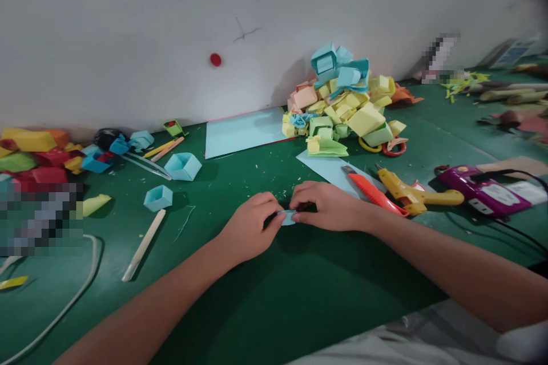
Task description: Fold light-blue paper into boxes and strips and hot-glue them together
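As the left hand (250, 222) and right hand (329, 205) are clamping its opposite ends, blue paper (288, 217) is sitting between them at the table (240, 308) — neat edges are probably depending on even pressure.

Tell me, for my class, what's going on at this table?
A person's left hand and right hand hold a small blue paper piece between them over the green table. Open blue paper boxes stand to the left. An orange cutter and a yellow glue gun lie beyond the right forearm, with a heap of folded paper shapes behind.
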Demonstrator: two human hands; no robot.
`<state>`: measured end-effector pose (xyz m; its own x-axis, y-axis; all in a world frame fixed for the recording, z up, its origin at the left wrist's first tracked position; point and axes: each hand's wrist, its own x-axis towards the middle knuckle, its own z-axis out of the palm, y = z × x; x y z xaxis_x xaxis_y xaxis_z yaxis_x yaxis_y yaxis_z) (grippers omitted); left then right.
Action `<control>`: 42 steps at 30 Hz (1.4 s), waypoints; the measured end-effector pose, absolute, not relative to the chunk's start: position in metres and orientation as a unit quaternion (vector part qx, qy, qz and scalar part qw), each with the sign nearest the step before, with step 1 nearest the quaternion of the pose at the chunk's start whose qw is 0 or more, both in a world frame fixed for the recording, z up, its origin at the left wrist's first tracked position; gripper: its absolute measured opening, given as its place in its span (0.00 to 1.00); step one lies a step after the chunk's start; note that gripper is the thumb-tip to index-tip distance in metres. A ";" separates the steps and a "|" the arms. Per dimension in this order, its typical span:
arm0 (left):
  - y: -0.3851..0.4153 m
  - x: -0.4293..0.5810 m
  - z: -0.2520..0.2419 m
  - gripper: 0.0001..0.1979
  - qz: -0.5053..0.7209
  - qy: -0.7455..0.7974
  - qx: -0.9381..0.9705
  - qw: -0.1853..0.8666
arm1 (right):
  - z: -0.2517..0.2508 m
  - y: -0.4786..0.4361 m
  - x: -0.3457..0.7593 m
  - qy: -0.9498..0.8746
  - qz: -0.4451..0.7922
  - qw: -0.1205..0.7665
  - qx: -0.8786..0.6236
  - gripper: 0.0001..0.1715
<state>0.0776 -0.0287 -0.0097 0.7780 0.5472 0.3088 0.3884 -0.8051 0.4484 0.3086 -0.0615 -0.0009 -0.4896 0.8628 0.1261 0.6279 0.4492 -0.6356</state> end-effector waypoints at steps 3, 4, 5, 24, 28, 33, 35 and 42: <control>-0.028 0.079 -0.009 0.12 0.202 0.284 0.906 0.240 | 0.001 -0.062 0.309 -0.823 0.273 0.219 -0.447 0.03; -0.027 0.079 -0.010 0.12 0.199 0.285 0.907 0.237 | 0.001 -0.062 0.309 -0.825 0.268 0.217 -0.448 0.03; -0.026 0.079 -0.012 0.11 0.198 0.279 0.913 0.222 | 0.000 -0.062 0.310 -0.828 0.258 0.213 -0.450 0.03; -0.029 0.078 -0.018 0.16 0.164 0.102 0.968 -0.163 | -0.007 -0.070 0.301 -0.927 -0.063 0.112 -0.352 0.08; -0.033 0.079 -0.013 0.18 0.158 0.103 0.968 -0.167 | -0.004 -0.072 0.302 -0.932 -0.079 0.105 -0.336 0.07; -0.042 0.081 -0.010 0.17 0.158 0.098 0.959 -0.216 | -0.001 -0.070 0.307 -0.936 -0.066 0.096 -0.333 0.12; -0.045 0.082 -0.011 0.17 0.162 0.093 0.955 -0.230 | -0.001 -0.069 0.309 -0.936 -0.048 0.100 -0.333 0.11; -0.049 0.084 -0.013 0.18 0.155 0.083 0.960 -0.217 | 0.001 -0.067 0.311 -0.940 -0.028 0.099 -0.326 0.14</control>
<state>0.0845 -0.0489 -0.0132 0.9383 0.0915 0.3335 0.2261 -0.8920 -0.3914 0.3109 -0.0672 0.0015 -0.7676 0.6075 0.2041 0.6186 0.7857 -0.0121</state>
